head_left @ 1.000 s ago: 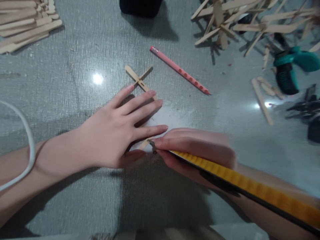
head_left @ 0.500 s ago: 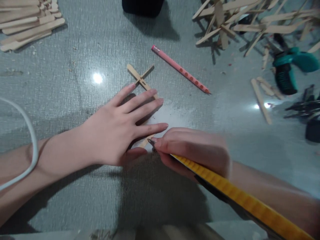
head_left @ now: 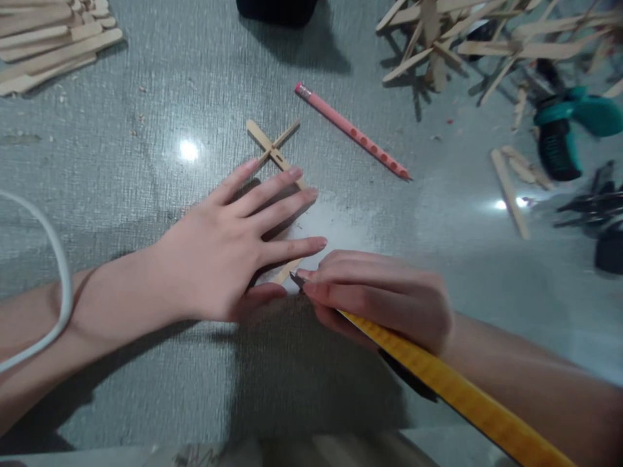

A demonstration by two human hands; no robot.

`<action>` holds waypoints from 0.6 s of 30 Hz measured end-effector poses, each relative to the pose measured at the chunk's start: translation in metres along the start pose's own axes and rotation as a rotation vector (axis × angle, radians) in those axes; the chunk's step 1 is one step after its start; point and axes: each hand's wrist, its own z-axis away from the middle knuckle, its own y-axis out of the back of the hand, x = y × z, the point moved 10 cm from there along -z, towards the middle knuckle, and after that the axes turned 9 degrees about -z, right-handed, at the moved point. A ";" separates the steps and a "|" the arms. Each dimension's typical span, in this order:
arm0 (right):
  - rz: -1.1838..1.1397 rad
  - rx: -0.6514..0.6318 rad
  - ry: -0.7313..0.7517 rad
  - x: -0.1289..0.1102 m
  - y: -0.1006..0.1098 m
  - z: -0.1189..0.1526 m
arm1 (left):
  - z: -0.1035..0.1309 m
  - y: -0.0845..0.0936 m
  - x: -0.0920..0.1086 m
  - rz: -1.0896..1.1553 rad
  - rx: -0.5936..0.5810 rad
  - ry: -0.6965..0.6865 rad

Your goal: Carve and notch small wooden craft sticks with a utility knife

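My left hand (head_left: 214,250) lies palm down with its fingers spread over crossed wooden sticks (head_left: 260,135), pressing them on the grey table. The upper ends of the sticks show beyond its fingertips; a stick end (head_left: 288,270) shows between thumb and index finger. In my right hand (head_left: 384,295) is a long yellow cutter (head_left: 428,370), gripped close to its metal tip. That tip touches or hovers just beside the lower stick end; which of the two I cannot tell.
A pink pencil (head_left: 353,131) lies beyond my hands. Wooden sticks (head_left: 58,42) are stacked at the upper left, with more piled (head_left: 433,42) at the upper right. Teal-handled pliers (head_left: 559,139), a black object (head_left: 277,10) and a white cable (head_left: 61,272) are around.
The yellow cutter's rear end has swung slightly down and left. My right hand has shifted a little, its tip staying by the lower stick end. My left hand holds its place.
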 end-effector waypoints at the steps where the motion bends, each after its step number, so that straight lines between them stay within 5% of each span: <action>1: 0.001 0.001 -0.006 0.001 0.001 0.001 | 0.000 0.001 0.000 0.000 0.004 0.000; 8: 0.075 0.062 0.004 0.001 0.012 0.002 | 0.001 0.001 0.002 0.000 0.016 -0.018; 18: 0.101 -0.032 0.003 0.000 0.003 -0.001 | -0.001 0.000 0.002 -0.019 0.006 -0.012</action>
